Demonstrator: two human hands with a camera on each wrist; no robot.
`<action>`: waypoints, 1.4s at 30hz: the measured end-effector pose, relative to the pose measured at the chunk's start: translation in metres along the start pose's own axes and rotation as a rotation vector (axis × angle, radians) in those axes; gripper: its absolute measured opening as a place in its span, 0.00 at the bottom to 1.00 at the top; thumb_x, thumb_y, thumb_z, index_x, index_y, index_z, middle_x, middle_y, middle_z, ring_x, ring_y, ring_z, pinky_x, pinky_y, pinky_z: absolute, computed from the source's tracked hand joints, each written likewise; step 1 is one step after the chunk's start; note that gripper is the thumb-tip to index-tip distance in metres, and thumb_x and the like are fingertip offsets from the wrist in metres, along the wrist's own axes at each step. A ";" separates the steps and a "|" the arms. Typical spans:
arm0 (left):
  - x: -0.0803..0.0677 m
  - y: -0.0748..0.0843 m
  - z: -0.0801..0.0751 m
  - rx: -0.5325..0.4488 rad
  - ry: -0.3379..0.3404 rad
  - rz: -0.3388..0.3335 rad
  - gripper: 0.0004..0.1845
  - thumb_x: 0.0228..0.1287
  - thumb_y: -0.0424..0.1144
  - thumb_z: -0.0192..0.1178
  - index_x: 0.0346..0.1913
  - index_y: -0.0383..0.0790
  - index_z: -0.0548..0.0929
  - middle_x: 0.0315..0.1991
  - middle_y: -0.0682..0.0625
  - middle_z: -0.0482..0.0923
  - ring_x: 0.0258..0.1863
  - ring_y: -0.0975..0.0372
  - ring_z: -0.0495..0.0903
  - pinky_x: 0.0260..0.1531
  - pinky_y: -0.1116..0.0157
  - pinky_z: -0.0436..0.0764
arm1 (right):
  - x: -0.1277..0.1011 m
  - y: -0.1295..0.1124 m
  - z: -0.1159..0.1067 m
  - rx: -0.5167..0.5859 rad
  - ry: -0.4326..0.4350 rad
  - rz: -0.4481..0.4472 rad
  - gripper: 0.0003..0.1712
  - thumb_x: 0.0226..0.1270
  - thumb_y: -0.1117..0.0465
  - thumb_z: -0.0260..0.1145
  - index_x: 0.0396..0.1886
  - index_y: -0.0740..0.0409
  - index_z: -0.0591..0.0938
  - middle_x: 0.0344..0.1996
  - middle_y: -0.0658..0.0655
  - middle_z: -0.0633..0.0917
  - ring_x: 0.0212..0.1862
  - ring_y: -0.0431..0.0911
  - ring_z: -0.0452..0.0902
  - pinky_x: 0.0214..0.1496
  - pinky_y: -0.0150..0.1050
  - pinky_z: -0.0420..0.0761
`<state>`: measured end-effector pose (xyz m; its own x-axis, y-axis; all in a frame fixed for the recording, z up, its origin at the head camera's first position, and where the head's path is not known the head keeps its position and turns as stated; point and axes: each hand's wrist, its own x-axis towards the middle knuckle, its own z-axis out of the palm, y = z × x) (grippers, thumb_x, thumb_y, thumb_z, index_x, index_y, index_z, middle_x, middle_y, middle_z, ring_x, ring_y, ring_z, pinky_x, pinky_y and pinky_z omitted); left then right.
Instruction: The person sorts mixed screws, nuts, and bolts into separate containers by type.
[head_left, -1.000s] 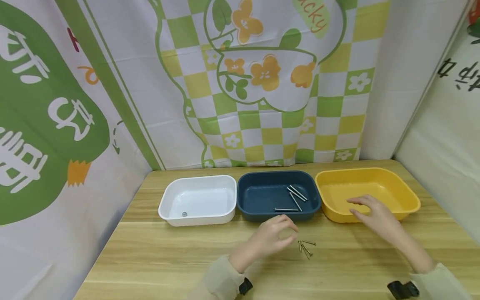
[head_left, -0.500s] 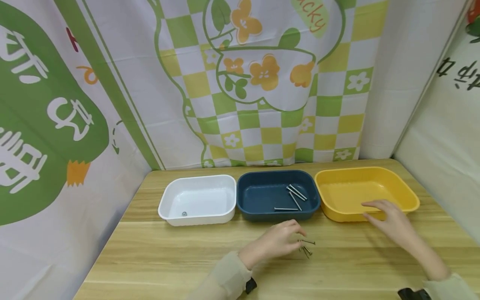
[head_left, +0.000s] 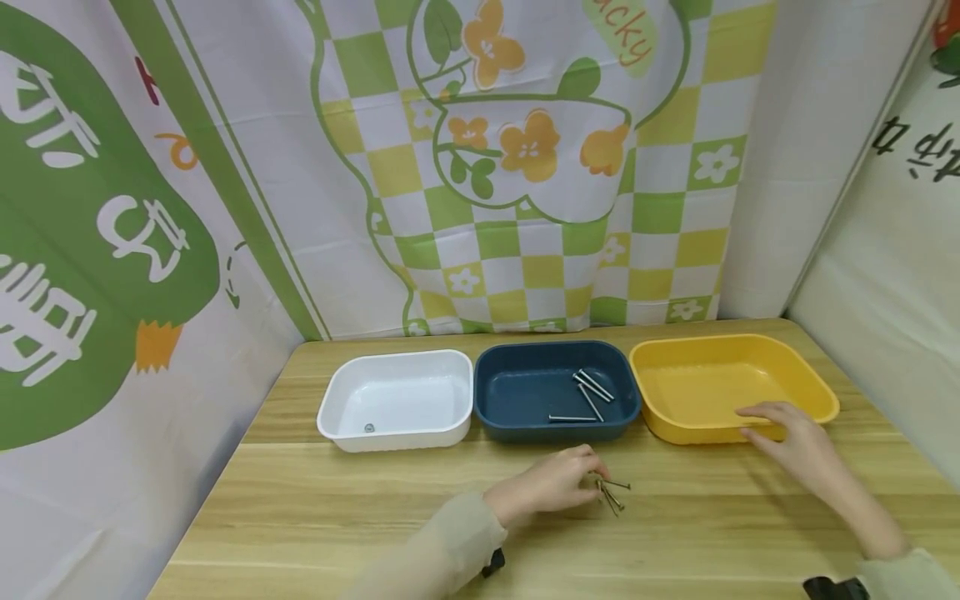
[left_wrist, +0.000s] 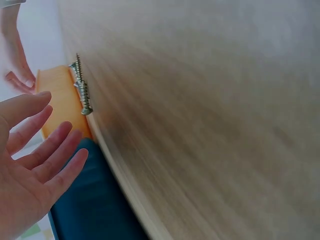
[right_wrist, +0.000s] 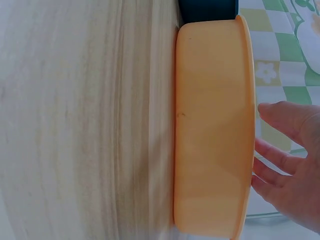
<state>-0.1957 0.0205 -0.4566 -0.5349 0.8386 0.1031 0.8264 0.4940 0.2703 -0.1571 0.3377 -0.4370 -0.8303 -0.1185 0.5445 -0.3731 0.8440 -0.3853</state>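
My left hand [head_left: 555, 482] is over the table beside a small group of brass-coloured screws [head_left: 612, 498], its fingertips right at their near end. In the left wrist view its fingers are spread and loosely bent, with nothing between them, and the screws [left_wrist: 82, 90] show beyond the fingertips. At the front rim of the yellow tray [head_left: 693, 434], my right hand [head_left: 798, 442] hovers with thumb and fingers apart. The right wrist view shows that hand [right_wrist: 295, 165] holding nothing, fingertips close to the yellow tray's rim [right_wrist: 250, 100].
Left of the yellow tray stands a dark blue tray [head_left: 517, 433] with several long silver screws [head_left: 590, 403] inside. A white tray [head_left: 405, 442] at the left holds one small round metal piece [head_left: 369, 428]. Behind the wooden table [head_left: 315, 525] hangs a patterned cloth [head_left: 525, 275].
My left hand has moved right and slightly down to the brass-coloured screws. My right hand has drawn back to the right and down, from over the yellow tray to its front rim.
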 end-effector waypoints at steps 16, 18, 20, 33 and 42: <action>0.011 -0.006 0.006 0.011 -0.104 -0.039 0.10 0.53 0.40 0.63 0.40 0.49 0.80 0.35 0.57 0.72 0.32 0.72 0.71 0.33 0.82 0.68 | -0.001 0.007 0.002 -0.005 0.021 0.026 0.07 0.45 0.69 0.69 0.28 0.62 0.83 0.28 0.60 0.81 0.34 0.24 0.67 0.31 0.19 0.67; 0.012 -0.008 0.006 0.018 -0.103 -0.027 0.10 0.52 0.40 0.63 0.39 0.48 0.81 0.34 0.57 0.72 0.32 0.72 0.71 0.33 0.82 0.68 | -0.001 0.008 0.003 -0.005 0.040 0.012 0.07 0.44 0.70 0.69 0.27 0.62 0.83 0.27 0.60 0.81 0.33 0.25 0.67 0.31 0.18 0.66; 0.014 -0.009 0.006 0.033 -0.103 -0.010 0.09 0.51 0.39 0.64 0.38 0.48 0.81 0.33 0.57 0.72 0.32 0.72 0.71 0.33 0.83 0.67 | -0.001 0.009 0.004 -0.010 0.064 -0.007 0.08 0.42 0.71 0.70 0.26 0.62 0.83 0.26 0.59 0.81 0.33 0.23 0.66 0.32 0.17 0.66; 0.023 -0.014 0.004 0.033 -0.144 0.078 0.08 0.49 0.39 0.65 0.35 0.47 0.82 0.30 0.57 0.73 0.29 0.73 0.69 0.30 0.85 0.62 | -0.002 0.011 0.003 0.002 0.066 -0.002 0.07 0.43 0.70 0.70 0.26 0.62 0.82 0.25 0.59 0.80 0.33 0.21 0.65 0.31 0.18 0.67; 0.027 -0.017 0.009 -0.023 -0.176 0.049 0.04 0.51 0.38 0.64 0.32 0.45 0.82 0.25 0.59 0.74 0.24 0.75 0.68 0.25 0.86 0.64 | -0.001 0.012 0.004 0.002 0.051 0.007 0.06 0.45 0.70 0.69 0.27 0.62 0.82 0.26 0.59 0.80 0.33 0.22 0.66 0.31 0.19 0.67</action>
<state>-0.2231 0.0368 -0.4669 -0.4534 0.8898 -0.0518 0.8454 0.4478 0.2914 -0.1619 0.3460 -0.4452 -0.8109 -0.0860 0.5789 -0.3684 0.8436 -0.3908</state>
